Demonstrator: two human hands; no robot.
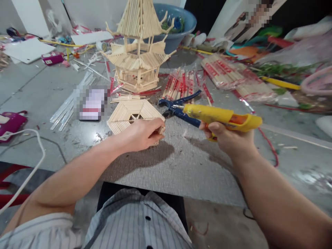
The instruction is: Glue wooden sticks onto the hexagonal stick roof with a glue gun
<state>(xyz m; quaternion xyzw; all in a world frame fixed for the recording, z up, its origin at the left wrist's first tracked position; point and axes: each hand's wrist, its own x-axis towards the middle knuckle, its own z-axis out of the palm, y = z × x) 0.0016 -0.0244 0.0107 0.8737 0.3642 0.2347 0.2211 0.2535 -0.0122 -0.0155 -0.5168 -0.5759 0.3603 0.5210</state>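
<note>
Clasping glue gun (211,113), right grip (229,136); panel (120,116), left grip (140,134)

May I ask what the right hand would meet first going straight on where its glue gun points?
Probably the blue pliers: the yellow glue gun in the right hand overlaps them in view, though it may pass above, depth being unclear.

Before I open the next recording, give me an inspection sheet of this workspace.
Surface: grey textured tabletop, scattered with scraps.
Work items: yellow plastic glue gun; hexagonal panel of pale wooden sticks.
Clutter: blue-handled metal pliers; long translucent sticks; red-printed packets of wooden sticks.
Hands: left hand at the panel's right edge, grip partly hidden; right hand grips the glue gun.
Cables: white cable, left; red cord, right.
Surroundings: tiered pale-wood pagoda model; round blue basin behind it.
</note>
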